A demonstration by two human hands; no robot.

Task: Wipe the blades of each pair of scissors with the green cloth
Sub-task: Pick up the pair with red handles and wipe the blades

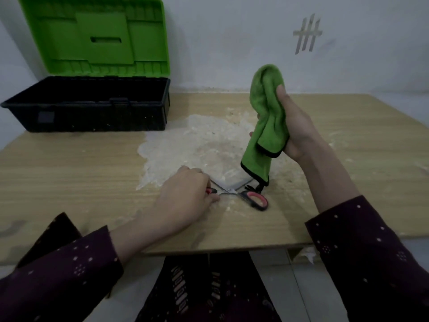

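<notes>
A pair of scissors [251, 198] with red and black handles lies on the wooden table [81, 182], its blades spread apart. My left hand [185, 198] is on the scissors' left handle, with fingers curled over it and hiding most of it. My right hand [294, 126] is raised above the table and grips a green cloth [264, 112] with a black hem. The cloth hangs down, and its lower corner reaches the table just beyond the scissors' right handle.
An open toolbox [86, 105] with a black body and an upright green lid stands at the table's back left. A pale worn patch [197, 145] covers the table's middle. The near table edge runs just above my lap.
</notes>
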